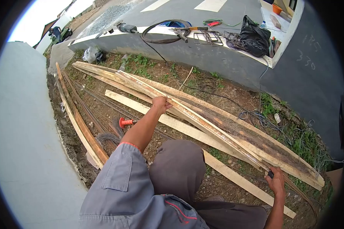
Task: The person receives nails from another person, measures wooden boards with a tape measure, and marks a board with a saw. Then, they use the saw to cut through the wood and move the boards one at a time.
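My left hand (160, 104) is closed over the edge of a long, narrow pale strip (208, 128) with rusty-brown marks, at about its middle. The strip lies slantwise along the top of the stacked wooden planks (256, 143). At its near right end, my right hand (276, 181) has its fingers closed around a small black object (270, 174), whose kind I cannot make out. Just below my left forearm, a tool with an orange-red hand guard (123, 122) lies on the ground, partly hidden by the arm. Another pale board (248, 185) runs beneath my knees.
Thin steel rods (86, 91) and a bundle of wire (107, 138) lie at left, near a brown-edged plank (78, 122). On the low wall stand a power tool (127, 28), coiled cable (151, 40) and a black bag (255, 38). Loose cord (262, 117) lies at right.
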A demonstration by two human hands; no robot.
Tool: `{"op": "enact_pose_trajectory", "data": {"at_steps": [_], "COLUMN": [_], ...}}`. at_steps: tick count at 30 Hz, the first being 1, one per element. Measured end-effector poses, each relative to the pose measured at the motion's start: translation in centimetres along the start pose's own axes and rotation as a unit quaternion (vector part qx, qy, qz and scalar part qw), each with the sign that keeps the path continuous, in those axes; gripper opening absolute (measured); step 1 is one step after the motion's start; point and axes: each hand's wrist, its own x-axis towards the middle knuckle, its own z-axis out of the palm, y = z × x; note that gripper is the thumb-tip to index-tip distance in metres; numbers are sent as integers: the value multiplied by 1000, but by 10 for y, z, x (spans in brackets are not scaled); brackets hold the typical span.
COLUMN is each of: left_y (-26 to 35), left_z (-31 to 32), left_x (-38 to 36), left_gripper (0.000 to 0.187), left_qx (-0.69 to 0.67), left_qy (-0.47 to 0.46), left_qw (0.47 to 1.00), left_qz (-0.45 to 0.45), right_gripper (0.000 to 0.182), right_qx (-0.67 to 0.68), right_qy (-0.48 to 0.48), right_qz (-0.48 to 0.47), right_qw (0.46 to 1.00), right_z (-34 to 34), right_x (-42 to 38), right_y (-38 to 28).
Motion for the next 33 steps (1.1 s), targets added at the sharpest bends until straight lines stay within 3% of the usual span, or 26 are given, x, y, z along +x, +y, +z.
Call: {"op": "enact_pose_trajectory", "data": {"at_steps": [1, 4, 7, 10, 12, 14, 19, 23, 30, 31, 33], "left_y": [-5, -10, -14, -15, -18, -18, -19, -18, -25, -26, -30], "left_z": [-2, -3, 2, 2, -2, -1, 2, 13, 34, 37, 41], "left_x": [3, 6, -10, -12, -7, -15, -32, -55, -77, -78, -82], "left_gripper": [23, 24, 37, 49, 44, 44, 76, 72, 54, 54, 55], "left_qx": [6, 12, 37, 55, 83, 131, 221, 265, 415, 425, 435], "left_qy": [-21, -51, -83, -112, -135, -149, -189, -185, -205, -212, -223], "left_qw": [1000, 999, 996, 992, 987, 979, 957, 946, 880, 873, 865], "left_qz": [-2, -9, -15, -30, -34, -37, 5, 33, 110, 112, 112], "right_gripper": [54, 52, 56, 54, 55, 55, 56, 53, 51, 52, 52], "right_qx": [8, -7, 0, -8, 22, 3, -11, -24, -20, -16, -11], "right_qy": [-51, 15, -60, -28, -77, -48, -28, -10, 22, -26, -26], "right_qz": [28, -19, 46, 8, 57, 55, 92, 98, 104, 133, 139], "right_qw": [998, 1000, 997, 1000, 995, 997, 995, 995, 994, 991, 990], "right_z": [-11, 10, 0, 19, 9, 21, 40, 51, 59, 49, 47], "right_x": [1, 0, 2, 6, 12, 17, 31, 30, 25, 26, 26], "right_y": [-21, -12, -23, -1, -6, 9, 41, 62, 67, 60, 57]}}
